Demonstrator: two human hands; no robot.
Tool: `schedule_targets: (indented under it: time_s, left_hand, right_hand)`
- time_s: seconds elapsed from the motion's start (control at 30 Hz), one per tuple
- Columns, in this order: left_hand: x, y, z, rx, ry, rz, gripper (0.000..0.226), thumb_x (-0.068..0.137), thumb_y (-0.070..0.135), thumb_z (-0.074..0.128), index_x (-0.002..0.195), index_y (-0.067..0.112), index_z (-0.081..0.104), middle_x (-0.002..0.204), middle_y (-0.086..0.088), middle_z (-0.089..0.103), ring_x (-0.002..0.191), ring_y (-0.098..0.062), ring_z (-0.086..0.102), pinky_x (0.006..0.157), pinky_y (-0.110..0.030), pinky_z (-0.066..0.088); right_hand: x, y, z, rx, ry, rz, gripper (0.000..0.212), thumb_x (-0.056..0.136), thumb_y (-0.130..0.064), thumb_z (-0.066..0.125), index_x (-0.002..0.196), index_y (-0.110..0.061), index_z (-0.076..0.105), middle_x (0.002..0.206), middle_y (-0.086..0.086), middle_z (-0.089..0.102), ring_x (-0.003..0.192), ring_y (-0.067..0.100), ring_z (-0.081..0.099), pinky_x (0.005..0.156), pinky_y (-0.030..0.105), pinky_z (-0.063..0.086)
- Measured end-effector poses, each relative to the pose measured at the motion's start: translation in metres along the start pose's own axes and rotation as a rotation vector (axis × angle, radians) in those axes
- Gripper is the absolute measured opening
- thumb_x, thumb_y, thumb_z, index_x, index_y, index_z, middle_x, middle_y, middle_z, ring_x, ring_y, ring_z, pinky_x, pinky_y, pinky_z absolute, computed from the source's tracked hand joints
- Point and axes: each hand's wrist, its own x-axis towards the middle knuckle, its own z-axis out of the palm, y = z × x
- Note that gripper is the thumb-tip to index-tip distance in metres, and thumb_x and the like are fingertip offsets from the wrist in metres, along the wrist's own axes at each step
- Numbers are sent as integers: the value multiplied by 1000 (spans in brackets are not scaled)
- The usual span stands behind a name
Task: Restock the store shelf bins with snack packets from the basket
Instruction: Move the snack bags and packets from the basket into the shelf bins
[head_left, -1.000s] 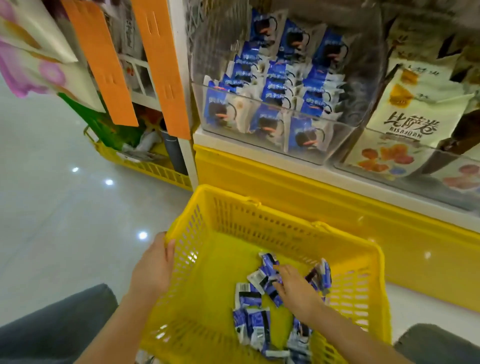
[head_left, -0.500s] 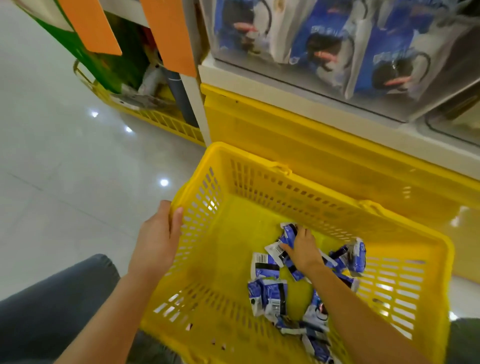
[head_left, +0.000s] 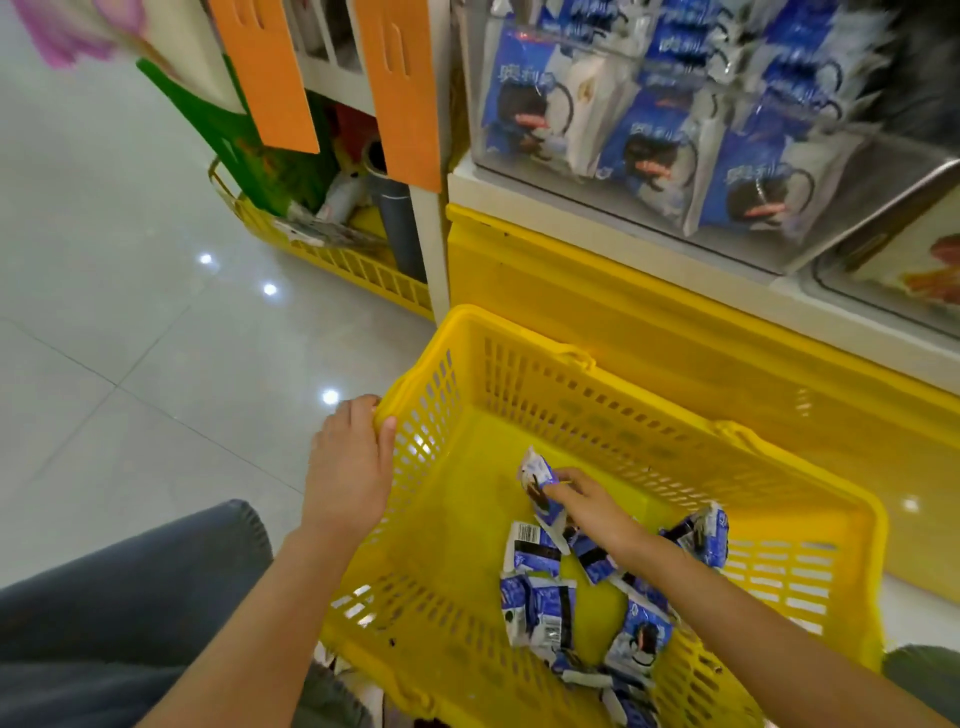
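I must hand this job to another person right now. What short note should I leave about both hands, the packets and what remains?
The left hand grips the left rim of the basket.
The right hand is inside the basket and pinches one packet at the far edge of the pile.
The pile lies loose on the basket floor.
The bin above the basket already holds rows of the same packets.
Done: one packet picked.
Left: place it in the bin, then the pile.
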Motion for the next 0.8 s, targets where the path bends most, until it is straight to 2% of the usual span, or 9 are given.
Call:
schedule_targets:
  time_s: [0.13, 0.23, 0.33, 0.43, 0.5, 0.57, 0.63, 0.7, 0.8]
  left_hand:
    - [-21, 30, -7, -221, 137, 80, 36, 96, 23, 41, 124, 2, 47, 123, -13, 49, 115, -27, 44, 97, -32, 31]
    - [-48, 55, 0, -591, -169, -9, 41, 92, 39, 37, 127, 17, 44, 124, 8, 45, 116, -4, 41, 93, -15, 30]
    - [-61, 67, 11, -904, -516, -160, 18, 92, 26, 53, 109, 24, 52, 111, 11, 57, 93, 9, 57, 74, -6, 43]
    - [-62, 72, 18, -931, -560, -191, 10, 88, 15, 61, 97, 15, 59, 94, -2, 64, 82, -6, 63, 62, -14, 49]
    - [-62, 74, 18, -923, -505, -265, 16, 86, 16, 64, 100, 11, 58, 98, -6, 64, 90, -15, 64, 60, -16, 51]
    - [-61, 75, 19, -911, -509, -328, 25, 84, 19, 67, 105, 12, 55, 103, -7, 63, 90, -17, 63, 59, -18, 52]
    - [-61, 75, 22, -829, -624, -298, 33, 81, 20, 70, 110, 16, 54, 104, -6, 60, 93, -18, 62, 69, -25, 53]
    - [-64, 78, 27, -724, -783, -199, 39, 79, 19, 73, 114, 18, 56, 98, -1, 59, 93, -15, 60, 71, -20, 49]
    - [-70, 82, 38, -692, -856, -107, 32, 81, 17, 71, 110, 15, 59, 102, -1, 65, 97, -14, 61, 74, -16, 49]
  right_hand:
    - [-34, -26, 4, 337, -124, 1, 31, 100, -35, 38, 124, -18, 48, 130, 10, 54, 104, 18, 59, 95, 36, 45]
    - [-56, -35, 7, 509, -258, -28, 44, 98, -46, 29, 122, -19, 54, 122, 9, 63, 108, 21, 63, 86, 31, 51]
    - [-72, -41, 10, 340, -218, -74, 67, 91, -61, 22, 106, -12, 66, 100, 16, 71, 81, 19, 69, 69, 25, 54]
    - [-80, -38, 8, 56, -34, -210, 73, 82, -68, 30, 77, 1, 54, 70, 21, 53, 59, 25, 54, 61, 30, 43]
    - [-79, -29, 6, 29, 61, -289, 55, 90, -54, 43, 86, 0, 54, 84, 22, 56, 77, 31, 57, 71, 40, 44]
    - [-77, -23, 2, 76, 128, -326, 24, 92, -36, 54, 94, -13, 60, 101, 8, 66, 96, 22, 62, 75, 28, 48]
    - [-75, -17, -2, 97, 166, -380, 9, 91, -28, 58, 87, -20, 62, 89, -1, 66, 84, 10, 62, 66, 18, 47]
    - [-74, -11, -4, 19, 192, -449, 13, 91, -29, 59, 81, -23, 65, 73, -10, 61, 65, 0, 54, 59, 17, 42]
    - [-63, -2, -4, -46, 161, -480, 19, 91, -30, 58, 78, -22, 68, 64, -12, 61, 59, 3, 52, 56, 21, 41]
